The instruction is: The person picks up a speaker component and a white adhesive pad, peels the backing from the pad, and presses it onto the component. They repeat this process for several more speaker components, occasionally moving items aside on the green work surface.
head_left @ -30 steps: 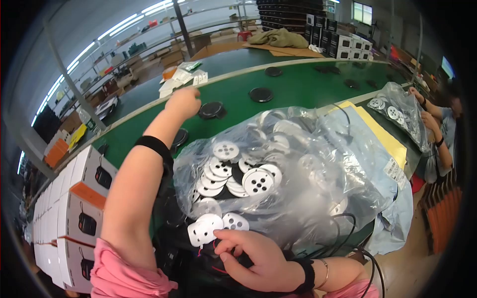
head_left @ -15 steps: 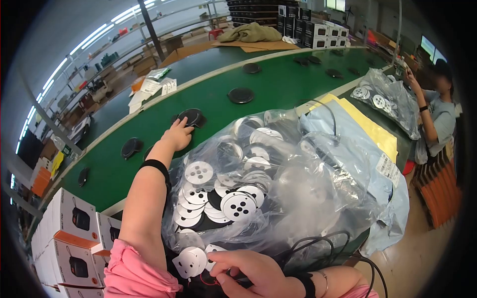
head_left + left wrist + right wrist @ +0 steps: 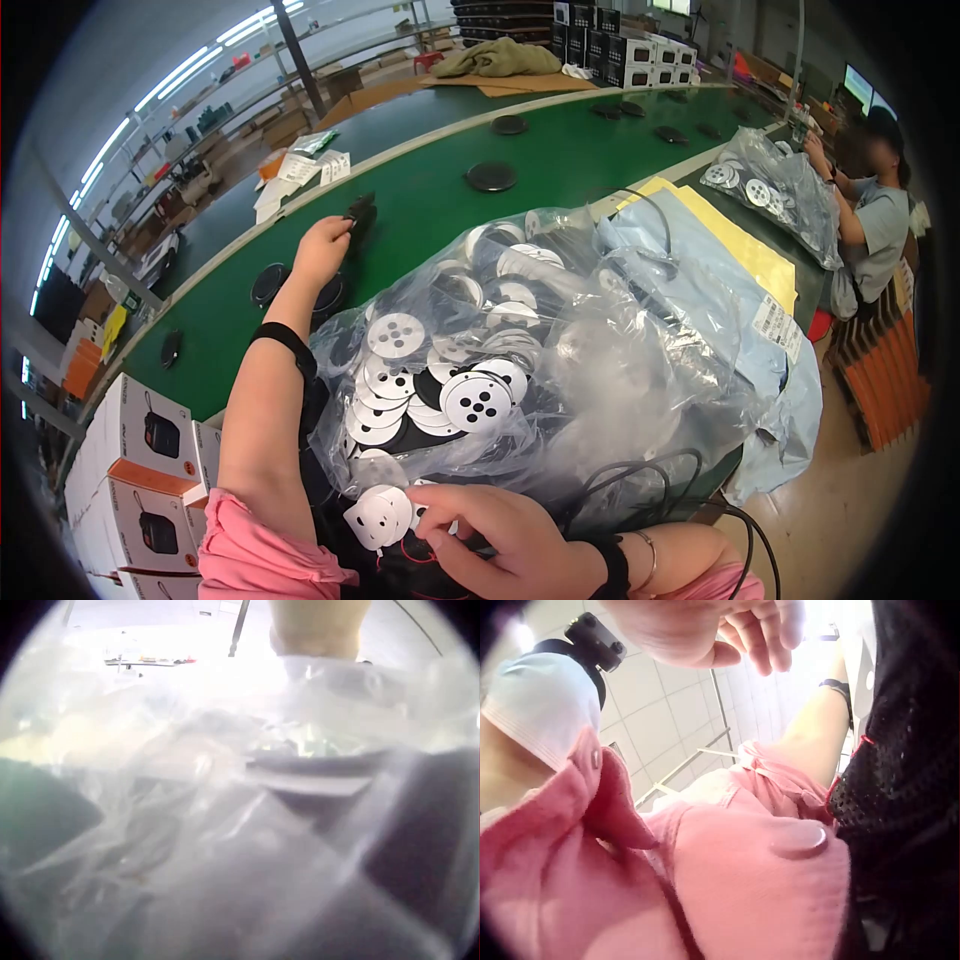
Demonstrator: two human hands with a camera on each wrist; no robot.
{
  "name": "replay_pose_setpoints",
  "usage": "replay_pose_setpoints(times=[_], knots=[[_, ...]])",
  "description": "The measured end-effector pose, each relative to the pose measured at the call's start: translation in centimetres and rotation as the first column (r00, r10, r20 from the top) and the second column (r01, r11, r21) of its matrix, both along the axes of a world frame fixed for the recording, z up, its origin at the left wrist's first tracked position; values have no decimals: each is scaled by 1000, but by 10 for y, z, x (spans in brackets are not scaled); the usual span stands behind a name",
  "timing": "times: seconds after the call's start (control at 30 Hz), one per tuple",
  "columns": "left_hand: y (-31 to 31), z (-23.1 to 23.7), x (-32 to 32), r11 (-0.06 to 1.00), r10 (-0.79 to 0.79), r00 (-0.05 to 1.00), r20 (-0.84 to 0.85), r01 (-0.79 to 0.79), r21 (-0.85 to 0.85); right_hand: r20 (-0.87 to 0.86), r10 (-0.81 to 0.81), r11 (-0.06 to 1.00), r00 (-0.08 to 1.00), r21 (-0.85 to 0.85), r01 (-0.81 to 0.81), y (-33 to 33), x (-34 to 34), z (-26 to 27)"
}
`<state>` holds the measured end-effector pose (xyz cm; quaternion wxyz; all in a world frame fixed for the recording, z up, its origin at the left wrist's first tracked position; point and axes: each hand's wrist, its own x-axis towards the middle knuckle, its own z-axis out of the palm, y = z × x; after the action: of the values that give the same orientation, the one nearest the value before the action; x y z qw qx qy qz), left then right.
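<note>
My left hand (image 3: 325,248) reaches over the green belt and pinches a black round disc (image 3: 363,217), which stands tilted nearly edge-on. In the left wrist view, blurred clear plastic (image 3: 225,840) fills most of the picture. My right hand (image 3: 505,540), fingers loosely bent, is low in front, its fingertips right beside white round plates with holes (image 3: 380,517); a thin red wire runs below them. Seen in the right wrist view, the right hand's fingers (image 3: 761,645) hang relaxed with nothing between them. A clear plastic bag (image 3: 620,400) of white and black perforated discs (image 3: 478,402) lies between the arms.
More black discs (image 3: 491,177) lie along the green belt (image 3: 420,180). White boxes (image 3: 150,430) are stacked at the left. Black cables (image 3: 640,468) loop at the bag's front right. Another person (image 3: 880,210) works at the right beside a second bag (image 3: 780,190).
My left hand has taken hold of a black disc lying on the belt and tilted it up, drawing slightly left. The right hand has stayed low beside the white plates.
</note>
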<state>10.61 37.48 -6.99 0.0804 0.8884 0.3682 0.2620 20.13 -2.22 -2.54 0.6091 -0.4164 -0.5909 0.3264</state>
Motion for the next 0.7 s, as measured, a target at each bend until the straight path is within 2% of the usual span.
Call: replay_pose_setpoints(times=[0.03,0.1,0.13,0.17,0.2,0.23,0.27,0.33,0.37,0.43,0.5,0.57,0.6,0.67,0.7], knots=[[-2,1,-1,1000,2,1000,-2,-2,6,-2,2,1000,1000,6,-2,0,1,1],[-3,-2,0,999,-23,978,205,17,33,7,30,998,1000,-53,-30,-2,2,3],[0,-1,-1,998,-51,952,302,57,-13,3,31,998,1000,-50,-30,-2,1,2],[1,-1,-3,998,-50,953,297,56,-10,-9,12,1000,1000,-23,-13,-2,0,0],[-11,7,-1,961,12,889,457,117,-252,-21,-3,1000,1000,1,3,-3,-1,-2],[-22,15,0,862,115,804,584,211,-461,-24,3,1000,1000,2,-3,-3,-2,-3],[-31,21,1,864,118,804,583,206,-459,-37,-2,1000,999,25,3,-4,-3,-3],[-48,32,0,741,182,681,709,378,-554,-50,2,998,999,55,1,-5,-3,-1],[-54,39,0,747,182,680,710,374,-550,-8,17,1000,1000,23,-16,-6,-1,1],[-69,50,-1,616,117,651,750,545,-569,36,38,999,999,-11,-38,-7,4,2],[-91,62,0,597,101,648,755,568,-567,73,-139,990,988,46,135,-2,9,-4],[-120,78,2,544,31,663,748,617,-569,60,-335,932,940,170,321,7,26,-2],[-138,87,3,543,33,659,751,619,-567,65,-334,932,940,169,319,13,32,0],[-177,102,6,465,-61,725,686,629,-623,75,-624,770,778,225,597,21,44,5],[-193,106,8,455,-100,737,669,631,-628,84,-627,769,775,229,597,24,46,4]])
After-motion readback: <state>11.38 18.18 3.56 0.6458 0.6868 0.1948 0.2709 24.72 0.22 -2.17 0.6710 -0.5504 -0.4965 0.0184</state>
